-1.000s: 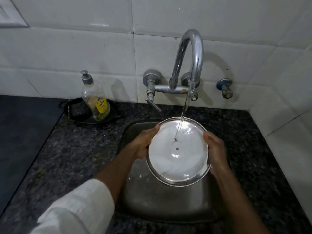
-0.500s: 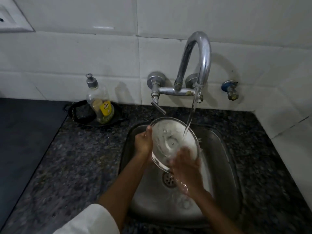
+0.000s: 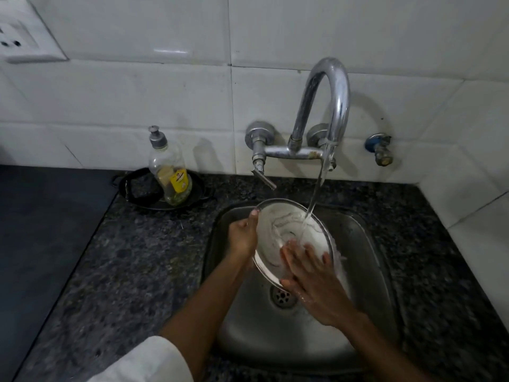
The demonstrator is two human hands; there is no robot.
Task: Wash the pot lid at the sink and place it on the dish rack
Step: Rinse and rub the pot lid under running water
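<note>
The round steel pot lid is tilted over the steel sink, its inner face turned toward me and covered in white suds. Water from the curved chrome tap falls onto the lid's upper right part. My left hand grips the lid's left rim with the thumb over the edge. My right hand lies flat with spread fingers on the lid's lower right face. No dish rack is in view.
A clear dish-soap bottle with a yellow label stands in a black pan on the speckled granite counter, left of the sink. A small blue valve sticks out of the tiled wall. The sink drain shows below the lid.
A second ago both hands held the lid flat by its rims under the stream. The lid has since tilted and my right hand has let go and moved onto its soapy face.
</note>
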